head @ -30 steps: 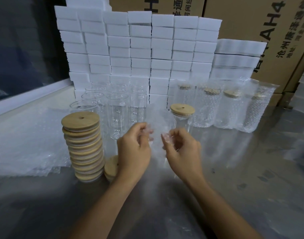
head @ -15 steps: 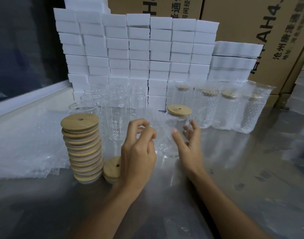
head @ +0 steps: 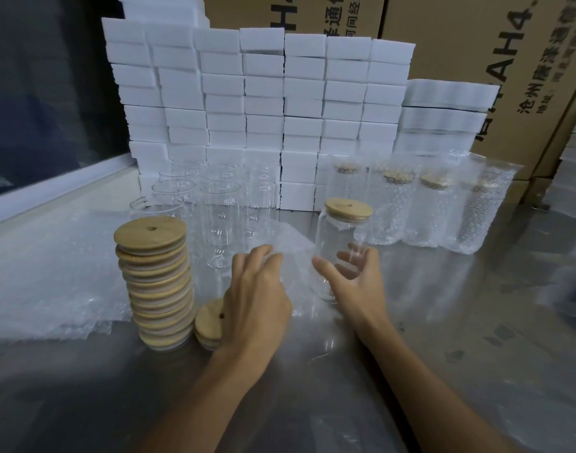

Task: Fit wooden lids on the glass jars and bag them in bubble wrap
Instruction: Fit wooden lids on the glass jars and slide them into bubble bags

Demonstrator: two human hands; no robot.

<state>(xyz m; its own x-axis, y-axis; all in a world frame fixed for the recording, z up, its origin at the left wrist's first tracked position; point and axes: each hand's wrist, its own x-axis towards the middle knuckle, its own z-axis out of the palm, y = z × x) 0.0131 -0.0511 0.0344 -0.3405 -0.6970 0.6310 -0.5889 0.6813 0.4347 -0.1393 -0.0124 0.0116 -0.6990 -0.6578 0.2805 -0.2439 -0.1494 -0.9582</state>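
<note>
The clear glass jar w/ a round wooden lid [head: 340,243] stood upright on the reflective metal table [head: 460,322], centre-right, its lid w/ one small hole fitted on top. The right hand [head: 357,282] was cupped around the jar's lower part, thumb on the near left side and fingers seen through the glass on the far side, loosely spread; whether they actually pressed the glass, can't tell. The left hand [head: 257,299] sat just left of the jar, fingers curled over the edge of a clear bubble-wrap bag [head: 290,253] that lay crumpled betw. both hands and against the jar, gripping it. Left of that hand, a tall stack of round wooden lids [head: 157,282], approx. 15+, exact no. hard to count, and beside it a short pile of wooden lids [head: 210,323], maybe 3, partly hidden by the wrist. Behind, a cluster of empty clear glass jars [head: 221,220] w/o lids, at least 6 visible, glass overlapping so count is uncertain. To the right at the back, 4 bubble-wrapped lidded jars [head: 430,210] stood in a row. Flat bubble-wrap sheets [head: 51,282] lay far left. A wall of white foam blocks [head: 263,103] rose behind, w/ brown cardboard cartons [head: 476,44] beyond.
</note>
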